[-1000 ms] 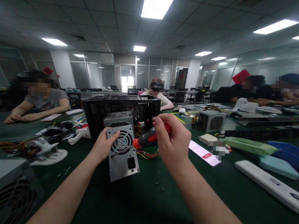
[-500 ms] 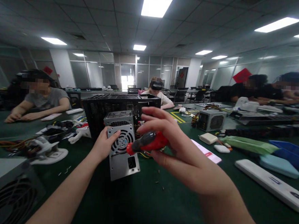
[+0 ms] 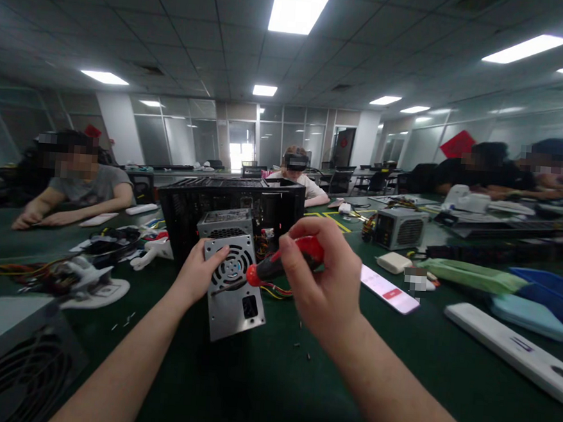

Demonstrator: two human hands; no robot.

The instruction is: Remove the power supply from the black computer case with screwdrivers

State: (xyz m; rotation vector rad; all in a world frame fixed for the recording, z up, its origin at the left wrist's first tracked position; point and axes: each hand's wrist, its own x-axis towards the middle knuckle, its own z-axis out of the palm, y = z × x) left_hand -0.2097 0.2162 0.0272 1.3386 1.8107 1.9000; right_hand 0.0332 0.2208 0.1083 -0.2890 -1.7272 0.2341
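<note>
A grey metal power supply unit (image 3: 233, 298) with a round fan grille stands tilted on the green table. My left hand (image 3: 197, 276) grips its left edge, thumb on the front face. My right hand (image 3: 319, 281) is closed round the red and black handle of a screwdriver (image 3: 285, 263). The screwdriver's shaft points left onto the fan-grille face of the unit. Behind it stands an open black computer case (image 3: 228, 210).
Small loose screws (image 3: 303, 349) lie on the green table. Another power supply (image 3: 398, 229) sits at the right rear, a fan unit (image 3: 11, 359) at the near left. Cables and white gloves (image 3: 89, 275) lie left; white and blue items right. Other people sit around the tables.
My right hand opened its fingers while turning the screwdriver, then wrapped round the handle again. The power supply stayed in my left hand, almost unmoved.
</note>
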